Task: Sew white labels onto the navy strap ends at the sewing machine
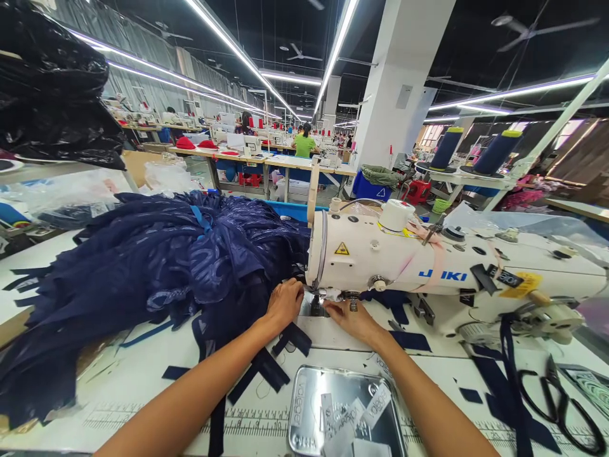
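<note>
Scissors (561, 397) lie right of a metal label tray (304, 387).

Your left hand (284, 303) and right hand (353, 319) are bare, without gloves, rings or watch, and both forearms show no sleeve at all.

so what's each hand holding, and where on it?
Left hand presses the navy fabric at its edge by the sewing machine needle. Right hand lies flat beside it; whether it grips anything cannot be told.

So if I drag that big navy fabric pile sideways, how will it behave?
Probably floppy: the navy fabric pile lies in loose folds. Likely to trail strips, since loose ends hang off its edges. It may slide easily on the smooth table.
</note>
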`<control>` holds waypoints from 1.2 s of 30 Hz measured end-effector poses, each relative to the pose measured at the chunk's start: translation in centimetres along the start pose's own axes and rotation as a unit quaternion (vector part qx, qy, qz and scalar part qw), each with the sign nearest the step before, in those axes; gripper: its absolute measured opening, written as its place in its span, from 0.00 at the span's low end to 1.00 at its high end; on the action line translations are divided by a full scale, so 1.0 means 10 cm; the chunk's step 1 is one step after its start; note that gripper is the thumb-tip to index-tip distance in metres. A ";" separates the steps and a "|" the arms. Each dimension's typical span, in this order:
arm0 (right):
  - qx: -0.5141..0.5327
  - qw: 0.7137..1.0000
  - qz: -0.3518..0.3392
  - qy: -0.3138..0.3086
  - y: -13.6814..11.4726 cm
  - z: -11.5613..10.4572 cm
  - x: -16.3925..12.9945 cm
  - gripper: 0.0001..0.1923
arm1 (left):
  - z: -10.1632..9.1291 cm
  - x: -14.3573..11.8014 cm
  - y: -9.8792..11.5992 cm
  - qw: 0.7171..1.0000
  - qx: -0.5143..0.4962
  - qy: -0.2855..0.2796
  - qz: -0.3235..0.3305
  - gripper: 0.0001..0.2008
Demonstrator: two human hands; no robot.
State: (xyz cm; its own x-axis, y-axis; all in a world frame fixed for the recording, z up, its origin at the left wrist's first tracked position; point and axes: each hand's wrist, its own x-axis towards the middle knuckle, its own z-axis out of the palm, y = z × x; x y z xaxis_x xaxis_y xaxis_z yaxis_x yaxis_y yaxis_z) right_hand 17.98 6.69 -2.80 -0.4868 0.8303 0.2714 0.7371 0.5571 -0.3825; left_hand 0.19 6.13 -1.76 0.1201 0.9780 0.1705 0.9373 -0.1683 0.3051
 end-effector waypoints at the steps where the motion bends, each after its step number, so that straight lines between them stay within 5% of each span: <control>1: 0.003 1.000 -0.018 -0.017 -0.04 0.00 -0.01 0.14 | -0.02 -0.06 0.02 1.000 -0.003 -0.008 0.007 0.09; 6: -0.037 0.992 -0.086 -0.080 -0.20 -0.03 -0.03 0.17 | -0.11 -0.29 0.11 0.997 -0.019 -0.055 0.055 0.09; 11: -0.089 0.989 -0.072 -0.095 -0.22 -0.04 -0.04 0.15 | -0.08 -0.07 0.10 0.998 -0.021 -0.030 0.052 0.10; 20: -0.118 0.991 -0.015 -0.063 -0.07 -0.04 -0.04 0.14 | 0.07 0.23 -0.05 0.989 -0.134 0.064 0.001 0.10; 26: -0.190 0.982 0.012 0.011 0.08 0.00 -0.01 0.11 | 0.05 0.11 -0.18 0.969 -0.235 0.029 0.073 0.07; 36: -0.259 0.963 -0.070 0.011 0.13 0.05 -0.04 0.13 | 0.10 0.04 -0.22 0.980 -0.107 0.009 0.171 0.08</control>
State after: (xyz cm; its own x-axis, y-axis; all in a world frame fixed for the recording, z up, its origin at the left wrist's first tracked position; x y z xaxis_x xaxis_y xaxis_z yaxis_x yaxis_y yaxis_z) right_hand 18.85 7.07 -3.88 -0.5918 0.7443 0.3095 0.8033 0.5764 0.1498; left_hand -1.47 7.03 -3.27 0.4071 0.8584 0.3122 0.7538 -0.5088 0.4158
